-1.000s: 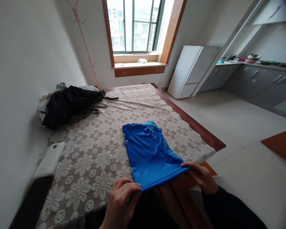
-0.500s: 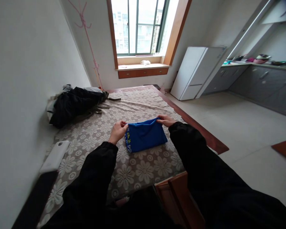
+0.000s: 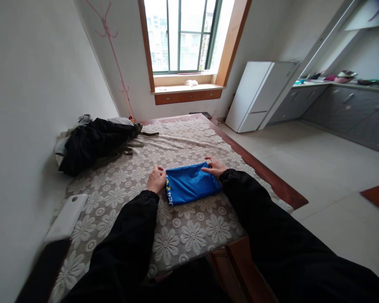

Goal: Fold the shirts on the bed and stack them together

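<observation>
L hand [image 3: 157, 179] nearly closed at far corner of blue garment [image 3: 191, 185], can't tell if gripping; garment's flat on counter [image 3: 284, 193], folding prob. mostly done, just R-end creases left; R hand [image 3: 214, 166] part-open, thumb over it, no grip.

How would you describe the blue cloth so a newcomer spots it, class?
Start at the big table, spread with a flowered cover. Between the left hand and right hand lies a folded cloth. Its bright blue, with white and yellow print, sets it apart from the black bundle by the wall.
</observation>
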Tool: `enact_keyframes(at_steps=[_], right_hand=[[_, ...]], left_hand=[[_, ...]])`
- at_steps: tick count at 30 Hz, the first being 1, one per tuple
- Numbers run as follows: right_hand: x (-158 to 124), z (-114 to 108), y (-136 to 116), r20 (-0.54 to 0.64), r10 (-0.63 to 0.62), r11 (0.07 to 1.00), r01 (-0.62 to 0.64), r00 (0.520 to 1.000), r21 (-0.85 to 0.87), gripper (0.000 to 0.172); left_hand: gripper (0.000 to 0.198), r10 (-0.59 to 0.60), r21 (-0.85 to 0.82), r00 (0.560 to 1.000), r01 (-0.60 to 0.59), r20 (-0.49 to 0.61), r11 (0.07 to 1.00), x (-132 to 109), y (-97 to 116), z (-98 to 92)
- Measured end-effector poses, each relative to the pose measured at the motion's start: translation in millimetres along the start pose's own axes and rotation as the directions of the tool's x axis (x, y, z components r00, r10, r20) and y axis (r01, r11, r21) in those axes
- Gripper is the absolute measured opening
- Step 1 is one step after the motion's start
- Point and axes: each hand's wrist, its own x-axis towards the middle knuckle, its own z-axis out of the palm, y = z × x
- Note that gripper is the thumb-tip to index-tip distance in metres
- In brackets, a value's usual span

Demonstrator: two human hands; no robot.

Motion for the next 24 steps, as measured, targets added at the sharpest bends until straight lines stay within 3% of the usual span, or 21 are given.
enact_keyframes(at_steps=[3,5,7,12,14,16,20,24], right_hand=[[-18,-3,11,0.082,-0.059,0.993,0.050,0.995,0.104,0.079],[-24,-2,16,0.149,-0.112,0.978,0.082,0.982,0.194,0.083],[-26,-1,18,0.154,-0.134,0.973,0.100,0.979,0.209,0.076],[-32,2,11,-0.180,-0.111,0.993,0.117,0.977,0.027,0.042],[-46,1,12,-0.226,-0.116,0.993,0.119,0.967,-0.001,0.025],[-64,1,16,-0.190,-0.161,0.987,0.153,0.969,-0.054,0.016],[-89,5,27,-0.043,-0.242,0.962,0.234,0.969,-0.144,0.025],[-89,9,33,0.001,-0.119,0.993,0.119,0.993,0.018,0.033]], left_hand=[[0.049,0.020,-0.018,1.000,-0.020,0.012,1.000,-6,-3,1.5],[0.053,0.039,-0.026,0.999,-0.039,0.012,0.999,-10,-4,2.5],[0.045,0.046,-0.032,0.999,-0.046,-0.002,0.998,-12,-5,3.3],[0.039,0.025,-0.039,0.998,-0.027,-0.061,0.999,-16,-8,3.0],[0.043,0.028,-0.048,0.997,-0.032,-0.069,0.998,-17,-9,1.9],[0.044,0.036,-0.060,0.997,-0.040,-0.067,0.997,-18,-9,1.1],[0.036,0.043,-0.063,0.997,-0.047,-0.061,0.997,-18,-10,1.9],[0.036,0.040,-0.031,0.996,-0.042,-0.077,0.999,-18,-9,4.5]])
